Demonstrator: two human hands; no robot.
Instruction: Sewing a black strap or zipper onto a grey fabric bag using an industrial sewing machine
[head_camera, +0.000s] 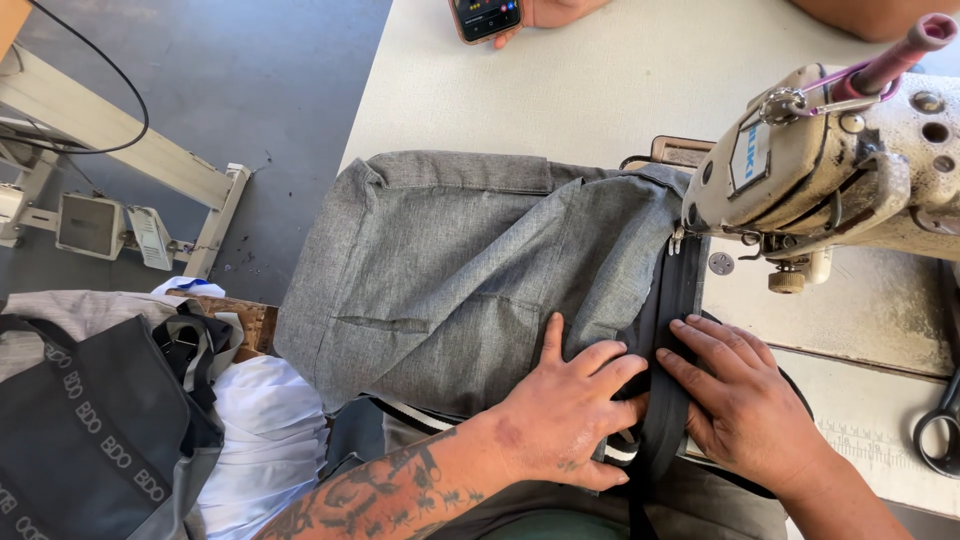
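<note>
Grey bag (460, 270) on worktop (560, 100) under sewing machine (830, 170); left hand (565, 410) and right hand (745, 400) lie flat, fingers spread, pressing its dark zip strip (672, 330) (limp, light cloth, probably best steered beside the seam).

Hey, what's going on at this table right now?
A person is at a sewing machine with a grey fabric bag spread on the table. The left hand and right hand press flat on a dark strip along its edge. Scissors lie at the right.
</note>
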